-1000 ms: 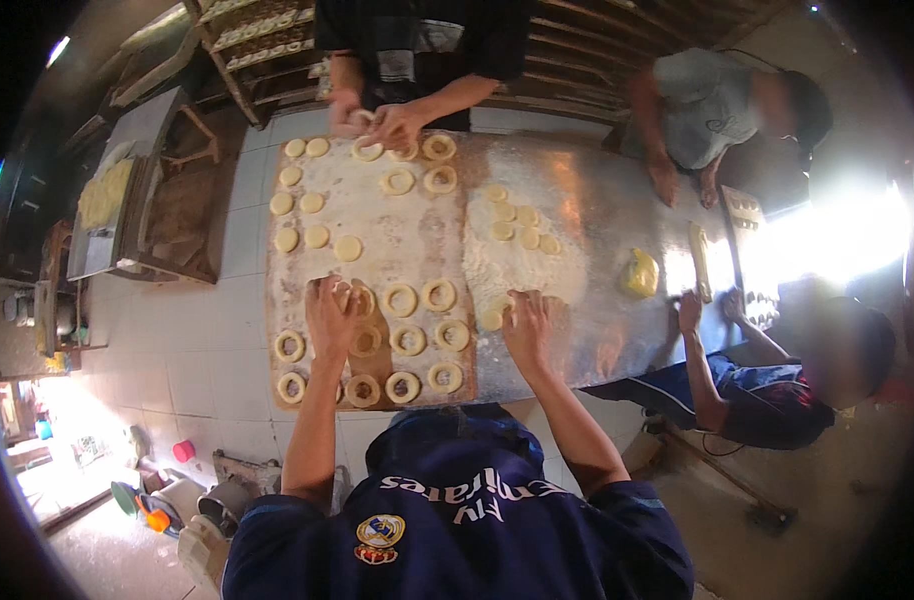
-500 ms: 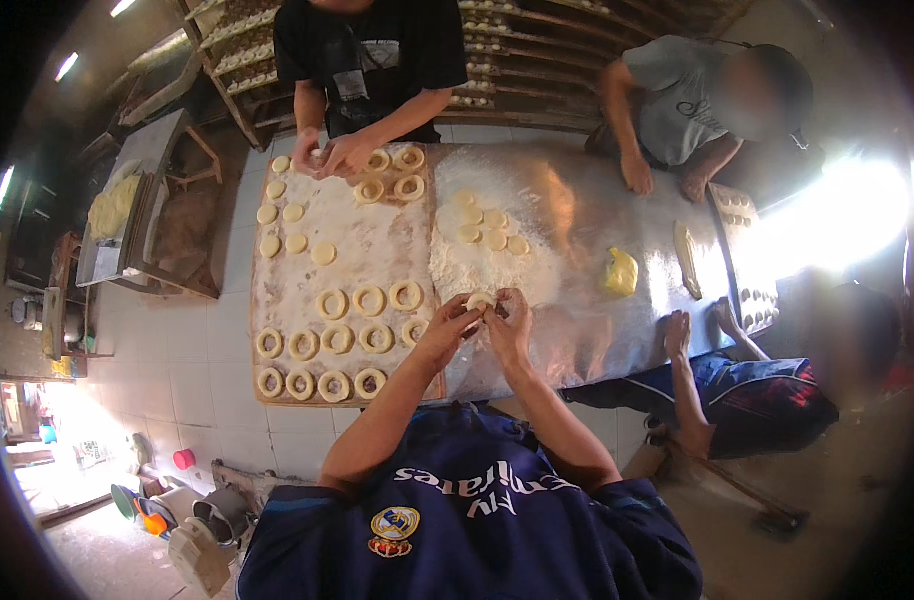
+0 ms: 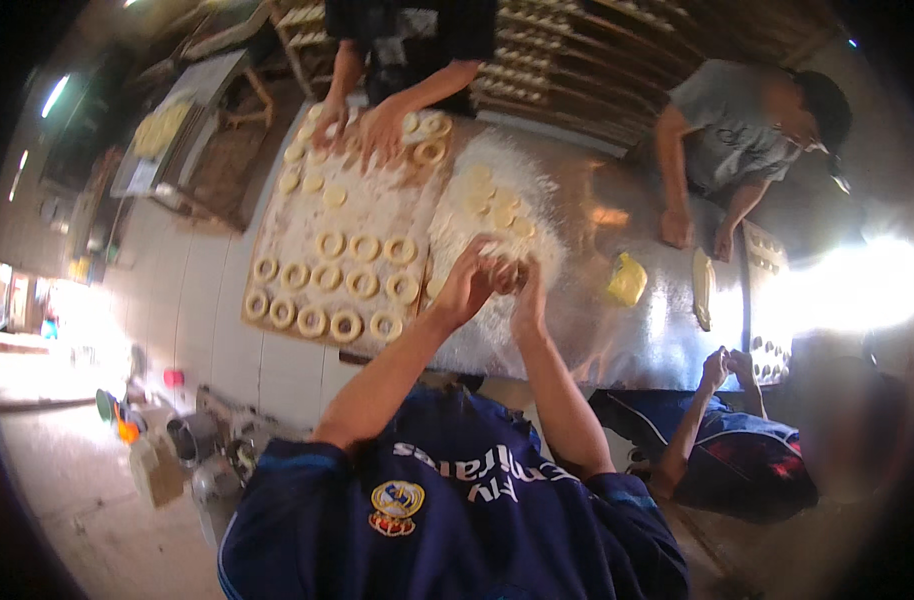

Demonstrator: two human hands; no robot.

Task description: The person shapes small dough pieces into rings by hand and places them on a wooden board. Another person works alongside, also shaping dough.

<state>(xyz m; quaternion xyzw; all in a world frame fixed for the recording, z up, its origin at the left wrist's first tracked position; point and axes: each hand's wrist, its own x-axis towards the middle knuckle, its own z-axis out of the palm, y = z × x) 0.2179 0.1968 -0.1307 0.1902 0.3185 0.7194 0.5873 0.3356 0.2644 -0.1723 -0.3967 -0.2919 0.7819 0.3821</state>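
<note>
Pinched between both hands: left hand [image 3: 467, 285] and right hand [image 3: 527, 295] closed together on a small dough piece [image 3: 504, 272], raised over the floured metal table [image 3: 617, 340], just right of the ring-filled board [image 3: 277, 250]. Risk: soft dough tearing or sagging under uneven pull. Long axis probably across, hand to hand; mostly hidden.

Whatever the left hand [image 3: 469, 285] and right hand [image 3: 526, 300] pinch is hidden
</note>
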